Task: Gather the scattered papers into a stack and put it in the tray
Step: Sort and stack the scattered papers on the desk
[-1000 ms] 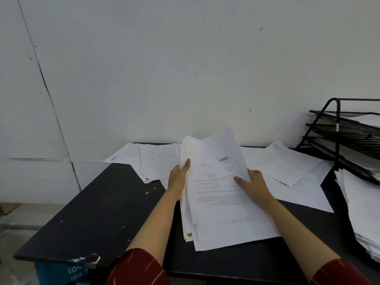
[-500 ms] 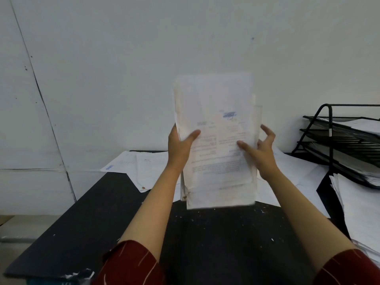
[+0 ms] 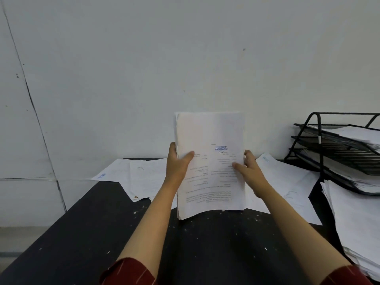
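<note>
Two hands' grip on the upright paper stack (image 3: 209,161) above table (image 3: 102,233).

Both hands held a stack of papers (image 3: 209,161) upright on the black worktop (image 3: 205,243), its lower edge resting there; the left hand (image 3: 177,161) had its grip on the stack's left edge, the right hand (image 3: 249,171) on its right. Loose sheets (image 3: 141,177) lay behind the stack, and a black wire tray (image 3: 320,140) holding paper stood well to its right.

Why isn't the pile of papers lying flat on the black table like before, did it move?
Yes. The pile of papers has tipped upright; both hands, left and right, stand its bottom edge on the black table.
</note>
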Motion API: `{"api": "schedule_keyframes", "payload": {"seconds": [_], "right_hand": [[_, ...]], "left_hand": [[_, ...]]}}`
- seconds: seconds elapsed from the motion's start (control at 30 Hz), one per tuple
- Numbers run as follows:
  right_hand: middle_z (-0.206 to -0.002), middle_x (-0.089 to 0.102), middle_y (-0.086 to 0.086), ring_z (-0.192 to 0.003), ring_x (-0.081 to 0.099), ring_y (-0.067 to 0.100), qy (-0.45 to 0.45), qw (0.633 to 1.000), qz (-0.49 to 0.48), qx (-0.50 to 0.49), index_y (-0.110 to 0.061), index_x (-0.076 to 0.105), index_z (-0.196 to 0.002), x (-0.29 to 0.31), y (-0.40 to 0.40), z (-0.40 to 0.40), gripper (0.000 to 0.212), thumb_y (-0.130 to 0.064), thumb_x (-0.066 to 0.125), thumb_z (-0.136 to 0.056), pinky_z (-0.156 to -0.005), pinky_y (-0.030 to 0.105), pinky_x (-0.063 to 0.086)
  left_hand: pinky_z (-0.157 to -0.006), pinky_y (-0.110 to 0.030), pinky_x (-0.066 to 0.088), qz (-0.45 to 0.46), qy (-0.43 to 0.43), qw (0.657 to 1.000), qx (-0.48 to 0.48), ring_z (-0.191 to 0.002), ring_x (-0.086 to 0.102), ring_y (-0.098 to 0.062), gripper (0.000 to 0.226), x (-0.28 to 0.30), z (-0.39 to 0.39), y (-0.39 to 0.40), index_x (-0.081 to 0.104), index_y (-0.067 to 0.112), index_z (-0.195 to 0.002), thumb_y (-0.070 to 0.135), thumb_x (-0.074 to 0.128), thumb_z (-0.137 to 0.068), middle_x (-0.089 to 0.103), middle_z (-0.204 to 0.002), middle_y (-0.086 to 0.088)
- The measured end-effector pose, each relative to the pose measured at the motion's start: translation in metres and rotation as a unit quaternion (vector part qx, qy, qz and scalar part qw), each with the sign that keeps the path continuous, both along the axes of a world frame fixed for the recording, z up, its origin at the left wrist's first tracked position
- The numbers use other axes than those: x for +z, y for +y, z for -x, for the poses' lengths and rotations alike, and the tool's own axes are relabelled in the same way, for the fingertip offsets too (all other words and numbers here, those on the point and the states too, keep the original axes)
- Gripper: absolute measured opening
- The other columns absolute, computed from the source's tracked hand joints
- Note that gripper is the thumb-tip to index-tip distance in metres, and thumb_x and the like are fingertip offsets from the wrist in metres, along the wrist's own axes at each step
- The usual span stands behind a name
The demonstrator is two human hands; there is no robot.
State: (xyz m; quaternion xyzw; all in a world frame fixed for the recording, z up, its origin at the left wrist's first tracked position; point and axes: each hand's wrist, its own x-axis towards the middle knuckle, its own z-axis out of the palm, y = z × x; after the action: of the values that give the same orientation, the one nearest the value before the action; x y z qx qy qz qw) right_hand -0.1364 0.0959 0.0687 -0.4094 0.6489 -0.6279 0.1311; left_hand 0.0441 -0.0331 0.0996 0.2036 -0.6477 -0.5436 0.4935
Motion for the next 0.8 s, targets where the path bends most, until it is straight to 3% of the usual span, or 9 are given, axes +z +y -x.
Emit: {"api": "schedule_keyframes", "payload": {"seconds": [0.17, 0.3, 0.4, 0.5, 0.7, 0.8], "right_hand": [[-0.118, 0.058, -0.002, -0.1, 0.06, 0.011, 0.013, 0.999, 0.043, -0.02, -0.019, 0.037, -0.121, 0.015, 0.001, 0.0, 0.03, -0.015, 0.053, -0.096, -0.071, 0.021, 0.051], [-0.121, 0.057, -0.002, -0.103, 0.058, 0.01, 0.0, 1.0, 0.007, -0.01, -0.019, 0.041, -0.125, -0.002, 0.003, 0.002, 0.036, -0.013, 0.056, -0.094, -0.075, 0.018, 0.047], [-0.126, 0.056, -0.004, -0.111, 0.058, 0.016, -0.003, 1.0, -0.024, -0.005, -0.023, 0.041, -0.129, -0.025, 0.001, -0.002, 0.037, -0.023, 0.057, -0.095, -0.085, 0.028, 0.05], [-0.124, 0.056, -0.006, -0.107, 0.061, 0.018, -0.006, 0.999, -0.029, -0.026, -0.028, 0.04, -0.127, -0.031, -0.003, -0.009, 0.036, -0.035, 0.055, -0.095, -0.087, 0.036, 0.054], [-0.118, 0.054, -0.01, -0.101, 0.058, 0.013, 0.006, 0.998, 0.021, -0.052, -0.029, 0.039, -0.124, -0.021, 0.001, -0.016, 0.028, -0.035, 0.047, -0.098, -0.085, 0.033, 0.051], [-0.115, 0.056, -0.01, -0.103, 0.06, 0.014, 0.012, 0.998, 0.023, -0.065, -0.026, 0.041, -0.123, -0.03, 0.004, -0.014, 0.026, -0.034, 0.047, -0.099, -0.078, 0.025, 0.05]], "left_hand": [[-0.063, -0.019, 0.044, 0.032, -0.002, 0.999, 0.001, -0.086, 0.055, -0.009, 0.028, 0.026, 0.0, 0.004, 0.04, 0.02, -0.116, 0.012, 0.053, -0.092, 0.054, -0.098, 0.005], [-0.064, -0.022, 0.043, -0.01, -0.013, 1.0, 0.019, -0.087, 0.055, -0.012, 0.026, -0.001, -0.003, -0.001, 0.043, 0.016, -0.114, 0.007, 0.048, -0.09, 0.055, -0.1, 0.002], [-0.069, -0.02, 0.045, -0.033, -0.042, 0.998, 0.023, -0.098, 0.057, -0.015, 0.028, -0.044, -0.003, 0.005, 0.044, 0.017, -0.118, 0.009, 0.048, -0.092, 0.058, -0.109, 0.0], [-0.067, -0.017, 0.044, -0.04, -0.052, 0.997, 0.028, -0.094, 0.056, -0.007, 0.025, -0.063, -0.002, 0.012, 0.042, 0.019, -0.118, 0.01, 0.045, -0.095, 0.058, -0.109, 0.002], [-0.064, -0.011, 0.043, -0.005, -0.04, 0.999, 0.035, -0.089, 0.056, -0.005, 0.024, -0.051, 0.002, 0.017, 0.04, 0.022, -0.118, 0.011, 0.045, -0.097, 0.056, -0.1, 0.011], [-0.067, -0.013, 0.044, -0.009, -0.054, 0.998, 0.025, -0.092, 0.055, -0.004, 0.027, -0.062, 0.006, 0.021, 0.041, 0.021, -0.121, 0.011, 0.045, -0.097, 0.057, -0.107, 0.006]]}}
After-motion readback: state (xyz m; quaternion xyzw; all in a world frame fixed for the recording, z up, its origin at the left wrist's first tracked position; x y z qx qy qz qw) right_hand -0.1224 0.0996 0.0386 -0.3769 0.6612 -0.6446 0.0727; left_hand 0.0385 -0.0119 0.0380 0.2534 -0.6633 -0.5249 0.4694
